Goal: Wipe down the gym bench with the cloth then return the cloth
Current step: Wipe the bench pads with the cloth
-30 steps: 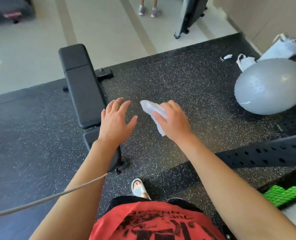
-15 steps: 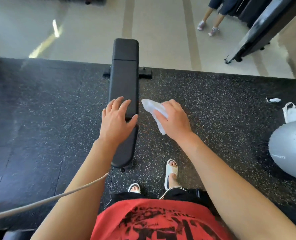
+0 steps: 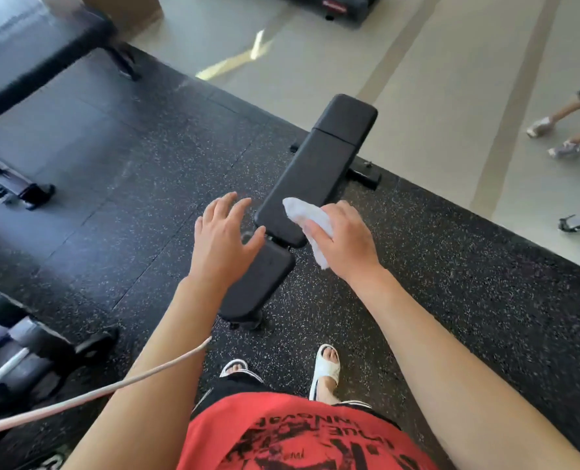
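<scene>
head view: right hand [image 3: 344,237] grips soft, light crumpled white cloth [image 3: 307,215], bunched, over long black padded gym bench [image 3: 319,174]; left hand [image 3: 222,237] spread, empty.

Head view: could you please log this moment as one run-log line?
stage: pre-wipe | right hand: grips white cloth above black padded gym bench | left hand: open, empty | wiping contact: cannot tell
</scene>
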Tool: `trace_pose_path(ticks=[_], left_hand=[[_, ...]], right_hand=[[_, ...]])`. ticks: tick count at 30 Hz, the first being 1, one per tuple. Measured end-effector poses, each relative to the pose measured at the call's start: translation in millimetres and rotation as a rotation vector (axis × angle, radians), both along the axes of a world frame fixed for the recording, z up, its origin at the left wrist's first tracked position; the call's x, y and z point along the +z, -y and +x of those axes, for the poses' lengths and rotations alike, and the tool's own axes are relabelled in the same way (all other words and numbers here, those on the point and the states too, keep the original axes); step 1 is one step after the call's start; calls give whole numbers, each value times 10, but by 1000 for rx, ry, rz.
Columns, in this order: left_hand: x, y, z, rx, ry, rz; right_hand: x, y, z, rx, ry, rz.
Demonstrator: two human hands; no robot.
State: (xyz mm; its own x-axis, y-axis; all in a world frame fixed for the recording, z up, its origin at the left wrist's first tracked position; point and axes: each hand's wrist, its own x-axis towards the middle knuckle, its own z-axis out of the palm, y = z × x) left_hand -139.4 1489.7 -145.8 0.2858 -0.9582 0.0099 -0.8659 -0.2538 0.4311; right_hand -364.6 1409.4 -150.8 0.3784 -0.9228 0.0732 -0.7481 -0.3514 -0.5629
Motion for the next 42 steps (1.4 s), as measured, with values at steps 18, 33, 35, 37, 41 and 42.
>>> trace_pose_path(ticks=[18, 33, 35, 37, 41, 42], left_hand=[[18, -1550, 15, 563, -3, 26], [86, -2514, 684, 723, -7, -35], [69, -2542, 710, 742, -9, -42], [26, -2526, 724, 765, -22, -33], [-140, -2404, 690, 816, -48, -14], [-187, -2362, 682, 837, -55, -12]], right_hand=[[-149, -426, 787, 516, 38, 8], [-28, -1037, 1707, 742, 48, 34], [-14, -1020, 1809, 766, 54, 40], [-39, -954, 1910, 783, 59, 47], [-182, -728, 2047, 835, 29, 69], [-227, -655, 2070, 847, 24, 76]])
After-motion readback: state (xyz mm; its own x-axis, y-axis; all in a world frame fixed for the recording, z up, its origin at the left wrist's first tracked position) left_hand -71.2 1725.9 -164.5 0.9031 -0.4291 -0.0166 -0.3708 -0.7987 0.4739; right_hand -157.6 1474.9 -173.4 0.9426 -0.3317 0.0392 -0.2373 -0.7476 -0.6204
